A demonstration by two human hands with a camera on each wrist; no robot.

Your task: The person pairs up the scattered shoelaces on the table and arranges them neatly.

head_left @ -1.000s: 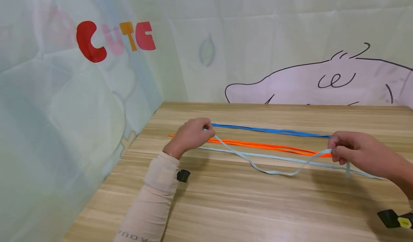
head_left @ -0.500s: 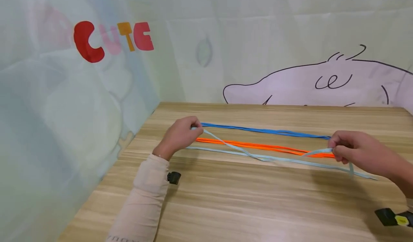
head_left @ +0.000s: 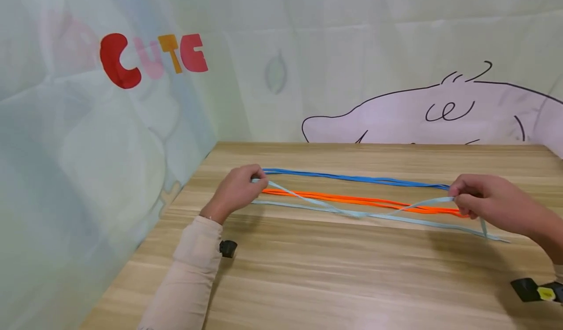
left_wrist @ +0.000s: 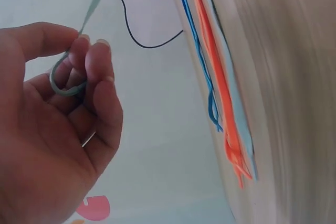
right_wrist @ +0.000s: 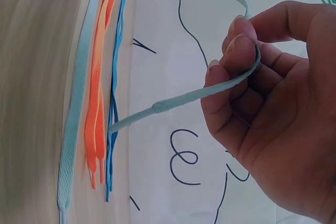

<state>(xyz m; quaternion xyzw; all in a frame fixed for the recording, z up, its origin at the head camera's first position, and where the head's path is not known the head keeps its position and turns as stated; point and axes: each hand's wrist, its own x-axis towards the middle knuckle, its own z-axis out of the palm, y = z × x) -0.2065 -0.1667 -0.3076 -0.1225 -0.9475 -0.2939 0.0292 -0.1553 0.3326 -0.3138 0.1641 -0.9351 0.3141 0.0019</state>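
A light blue shoelace hangs in a shallow sag between both hands, above the table. My left hand pinches it near one end, thumb against fingertips; in the left wrist view a short loop of the lace curls inside the fingers. My right hand pinches the other side, and in the right wrist view its loose end sticks out past the fingers. Below lies a second light blue shoelace, stretched out flat. Behind it are orange shoelaces, then blue shoelaces, roughly parallel.
The wood-grain table spreads toward me in front of the laces. A printed cloth backdrop rises behind its far edge and along the left. Dark wrist camera mounts show on the forearms.
My left hand has moved left, drawing the held lace wider, so its sag is shallower and higher. My right hand keeps its pinch and has barely moved.
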